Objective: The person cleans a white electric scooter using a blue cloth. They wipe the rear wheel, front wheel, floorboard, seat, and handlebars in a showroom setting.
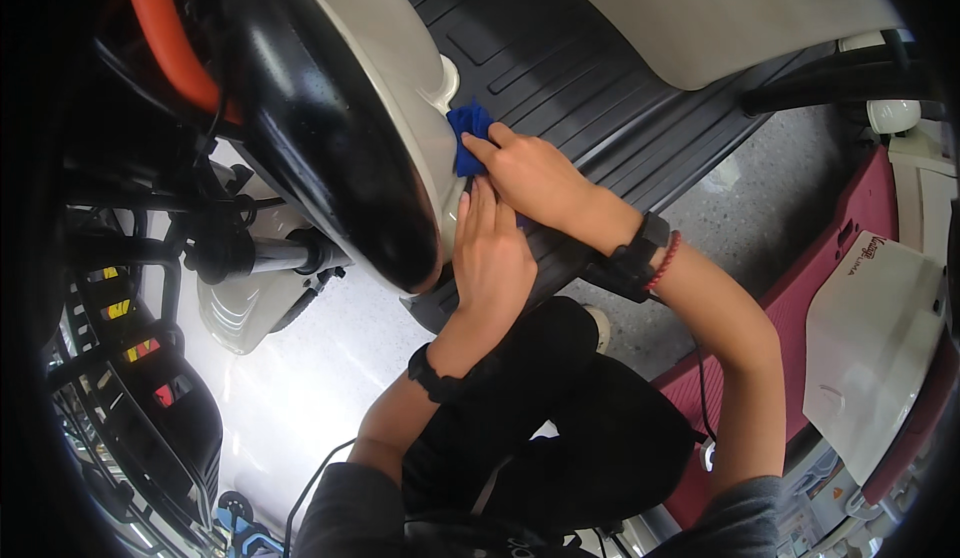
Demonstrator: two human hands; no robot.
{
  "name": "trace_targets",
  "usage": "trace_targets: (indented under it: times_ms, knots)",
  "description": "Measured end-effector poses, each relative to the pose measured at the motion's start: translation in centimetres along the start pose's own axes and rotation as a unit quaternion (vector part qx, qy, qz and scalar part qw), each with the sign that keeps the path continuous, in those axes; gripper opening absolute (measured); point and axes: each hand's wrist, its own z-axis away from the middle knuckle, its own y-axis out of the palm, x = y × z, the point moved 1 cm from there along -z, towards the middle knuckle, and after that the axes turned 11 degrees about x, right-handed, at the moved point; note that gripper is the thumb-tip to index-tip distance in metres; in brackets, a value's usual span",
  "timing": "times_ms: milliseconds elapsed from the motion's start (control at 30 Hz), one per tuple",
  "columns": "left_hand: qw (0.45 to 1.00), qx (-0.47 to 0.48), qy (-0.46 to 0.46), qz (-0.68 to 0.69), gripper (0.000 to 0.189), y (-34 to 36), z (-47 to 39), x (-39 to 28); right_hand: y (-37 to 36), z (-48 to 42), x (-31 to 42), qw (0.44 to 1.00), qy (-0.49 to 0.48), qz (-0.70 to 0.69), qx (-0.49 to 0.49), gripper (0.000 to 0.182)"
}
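A bunched blue cloth [470,137] is under the fingers of my right hand [536,175], pressed to the base of a cream body panel [397,55] where it meets a ribbed black footboard [540,70]. Below it, my left hand [491,261] lies with straight fingers against the lower edge of the same panel. A little more blue shows between my hands; whether my left fingers hold any cloth is hidden. Just left of my hands bulges a glossy black oval panel [337,122] with a cream border.
An orange-red curved part [169,47] and a cream front mudguard [240,318] are at left. Behind my right arm stands another vehicle with a pink footboard [780,333] and pale cover [862,348]. A black slatted rack or seat [165,400] is at lower left, above a speckled floor [645,340].
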Motion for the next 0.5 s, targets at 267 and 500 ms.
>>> trace_targets:
  times_ms: [267,500]
  knots:
    - [0.996,-0.020,0.057,0.061,0.041,2.5,-3.6,-0.7,-1.6,0.5,-2.4,0.991,0.062,0.114,-0.044,0.042]
    - [0.980,-0.063,0.155,0.109,0.033,5.9,-13.2,-4.0,-6.5,1.3,-11.4,0.944,0.238,0.203,-0.105,0.039]
